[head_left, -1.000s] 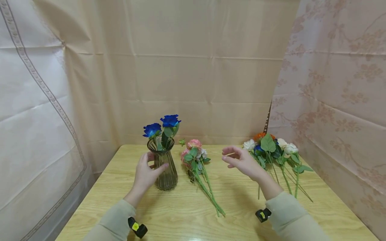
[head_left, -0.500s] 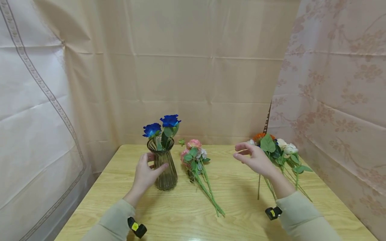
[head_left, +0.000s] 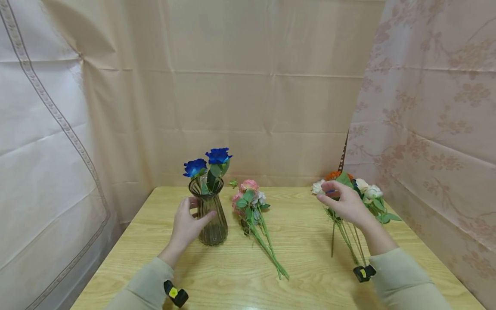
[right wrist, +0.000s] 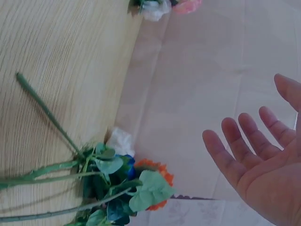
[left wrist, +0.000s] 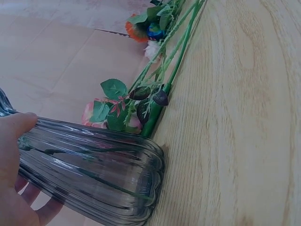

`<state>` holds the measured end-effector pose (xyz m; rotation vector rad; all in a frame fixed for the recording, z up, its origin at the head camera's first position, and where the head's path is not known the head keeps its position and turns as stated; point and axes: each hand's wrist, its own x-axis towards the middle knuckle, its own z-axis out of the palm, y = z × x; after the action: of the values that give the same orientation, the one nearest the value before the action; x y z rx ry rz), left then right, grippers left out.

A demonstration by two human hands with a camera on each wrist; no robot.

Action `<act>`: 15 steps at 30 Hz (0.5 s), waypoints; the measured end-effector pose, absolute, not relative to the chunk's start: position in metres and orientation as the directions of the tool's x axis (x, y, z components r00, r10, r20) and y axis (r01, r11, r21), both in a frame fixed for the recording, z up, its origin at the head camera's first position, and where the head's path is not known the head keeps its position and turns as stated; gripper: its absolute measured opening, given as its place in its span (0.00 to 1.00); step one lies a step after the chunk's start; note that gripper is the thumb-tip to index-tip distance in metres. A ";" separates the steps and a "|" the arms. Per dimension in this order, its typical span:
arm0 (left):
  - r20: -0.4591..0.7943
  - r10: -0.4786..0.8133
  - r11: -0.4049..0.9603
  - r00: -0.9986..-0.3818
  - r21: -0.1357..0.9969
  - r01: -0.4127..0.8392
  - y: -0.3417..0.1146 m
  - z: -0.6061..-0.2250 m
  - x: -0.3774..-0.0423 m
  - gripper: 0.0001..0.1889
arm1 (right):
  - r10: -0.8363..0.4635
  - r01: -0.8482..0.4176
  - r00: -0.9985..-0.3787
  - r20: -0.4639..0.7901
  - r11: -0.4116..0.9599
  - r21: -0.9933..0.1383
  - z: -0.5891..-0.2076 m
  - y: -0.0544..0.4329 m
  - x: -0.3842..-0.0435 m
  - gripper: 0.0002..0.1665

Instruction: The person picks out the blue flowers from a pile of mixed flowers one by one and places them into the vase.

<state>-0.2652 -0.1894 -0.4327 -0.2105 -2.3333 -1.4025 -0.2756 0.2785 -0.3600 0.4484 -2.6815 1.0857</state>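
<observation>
Vase (head_left: 214, 227) stands upright, mouth up; left hand (head_left: 187, 224) gripping it, right hand (head_left: 347, 207) relaxed, empty

I see the right hand (head_left: 346, 208) moved rightward over the desk (head_left: 298, 241) during the last second, farther from the pink flowers (head_left: 248, 185) and in front of the mixed bunch (head_left: 373, 192) at far right. Its sleeve (head_left: 404, 273) and black wrist camera (head_left: 364, 273) went right with it. The bunch's leftmost white flower (head_left: 317, 187), mostly covered half a second ago, I can see again. The large green leaf (head_left: 343, 178), whole a second ago, is partly covered. I've lost the rightmost stems' near ends behind the arm, while the left stems (head_left: 347, 242) show farther toward the near side.
</observation>
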 end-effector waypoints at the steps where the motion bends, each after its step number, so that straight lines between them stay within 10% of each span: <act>1: 0.420 -0.078 0.483 -0.904 0.809 0.334 -0.189 -0.433 -0.265 0.38 | -0.191 -0.345 -0.935 0.300 0.688 -0.638 -0.360 0.281 -0.275 0.33; 15: 0.432 -0.081 0.484 -0.898 0.805 0.344 -0.189 -0.432 -0.265 0.37 | -0.083 -0.214 -0.971 0.224 0.721 -0.659 -0.371 0.315 -0.276 0.48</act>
<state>-0.2648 -0.1886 -0.4323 -0.2184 -2.3197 -1.3936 -0.2760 0.3150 -0.3711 0.2392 -2.7464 1.0854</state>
